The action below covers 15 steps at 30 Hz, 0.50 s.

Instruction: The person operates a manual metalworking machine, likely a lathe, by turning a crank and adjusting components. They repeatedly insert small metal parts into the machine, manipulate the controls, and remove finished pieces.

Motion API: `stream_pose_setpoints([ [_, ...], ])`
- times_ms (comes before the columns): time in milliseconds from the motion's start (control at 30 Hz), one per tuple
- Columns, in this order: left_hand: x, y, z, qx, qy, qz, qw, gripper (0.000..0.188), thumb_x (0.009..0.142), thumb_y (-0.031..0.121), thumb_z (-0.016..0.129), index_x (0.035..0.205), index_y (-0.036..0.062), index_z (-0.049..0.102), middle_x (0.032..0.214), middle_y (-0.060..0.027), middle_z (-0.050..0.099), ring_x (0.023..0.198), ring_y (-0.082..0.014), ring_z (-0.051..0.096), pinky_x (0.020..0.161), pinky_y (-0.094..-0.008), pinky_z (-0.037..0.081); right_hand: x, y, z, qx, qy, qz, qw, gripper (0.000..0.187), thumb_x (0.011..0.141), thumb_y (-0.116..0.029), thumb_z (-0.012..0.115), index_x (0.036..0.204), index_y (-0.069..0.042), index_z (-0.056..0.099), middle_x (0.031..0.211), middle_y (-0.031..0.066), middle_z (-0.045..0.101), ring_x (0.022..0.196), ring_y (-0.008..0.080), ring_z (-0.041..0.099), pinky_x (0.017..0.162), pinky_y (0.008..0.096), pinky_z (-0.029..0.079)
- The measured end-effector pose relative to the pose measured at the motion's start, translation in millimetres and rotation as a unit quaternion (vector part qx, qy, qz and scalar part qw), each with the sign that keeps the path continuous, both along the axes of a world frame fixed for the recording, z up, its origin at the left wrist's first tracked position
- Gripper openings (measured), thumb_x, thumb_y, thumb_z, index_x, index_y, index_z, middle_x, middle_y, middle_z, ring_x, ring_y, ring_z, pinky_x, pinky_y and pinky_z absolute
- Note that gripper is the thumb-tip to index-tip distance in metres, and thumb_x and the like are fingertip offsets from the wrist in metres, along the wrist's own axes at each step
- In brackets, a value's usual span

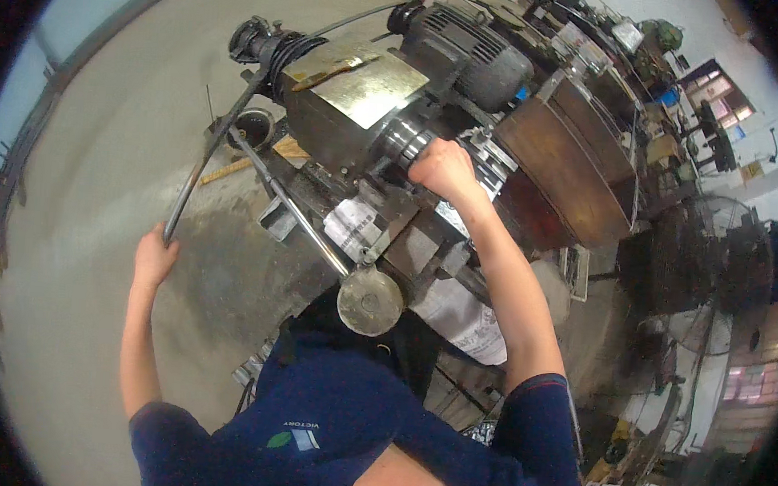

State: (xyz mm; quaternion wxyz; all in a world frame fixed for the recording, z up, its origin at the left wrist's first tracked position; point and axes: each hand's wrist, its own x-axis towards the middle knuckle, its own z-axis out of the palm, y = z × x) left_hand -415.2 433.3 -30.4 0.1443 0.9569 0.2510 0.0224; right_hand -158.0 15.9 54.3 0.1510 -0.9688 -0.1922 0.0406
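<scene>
My left hand (154,257) is wrapped round the lower end of a long metal lever (193,180), which runs up to the lathe's left end. At the shiny round chuck (402,139) on the spindle is my right hand (445,168), its fingers curled in against the chuck's front. Whatever lies in those fingers is hidden. A second bright rod (297,215) slants down to a round metal disc (369,302) close to my body. On the lathe's headstock (325,119) lies a yellowish metal plate (376,89) with a brush-like tool (333,73) on it.
An electric motor (472,56) with a belt sits behind the headstock. To the right stands a large rusty brown metal guard (568,160). Printed paper (460,319) and a rag-like sheet (350,227) lie on the machine. More machinery fills the right side; grey floor (96,225) stretches left.
</scene>
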Motion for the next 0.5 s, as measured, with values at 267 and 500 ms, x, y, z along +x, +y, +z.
stream_pose_setpoints([
  [267, 32, 71, 5, 0.178, 0.075, -0.019, 0.981, 0.013, 0.067, 0.009, 0.055, 0.079, 0.0046, 0.06, 0.07, -0.017, 0.06, 0.064, -0.0339, 0.059, 0.061, -0.043, 0.047, -8, 3, 0, -0.045, -0.025, 0.008, 0.999, 0.019, 0.051, -0.023, 0.058, 0.054, -0.005, 0.063, 0.06, 0.0192, 0.058, 0.061, 0.0338, 0.059, 0.06, 0.0378, 0.048],
  [500, 86, 199, -12, 0.358, -0.118, -0.136, 0.916, 0.007, 0.07, 0.008, 0.055, 0.076, 0.0072, 0.057, 0.064, -0.0134, 0.057, 0.062, -0.0296, 0.058, 0.057, -0.0409, 0.045, -3, 6, -1, -0.069, -0.041, -0.043, 0.996, 0.02, 0.053, -0.022, 0.057, 0.061, -0.006, 0.067, 0.065, 0.0172, 0.061, 0.065, 0.032, 0.061, 0.063, 0.0376, 0.048],
])
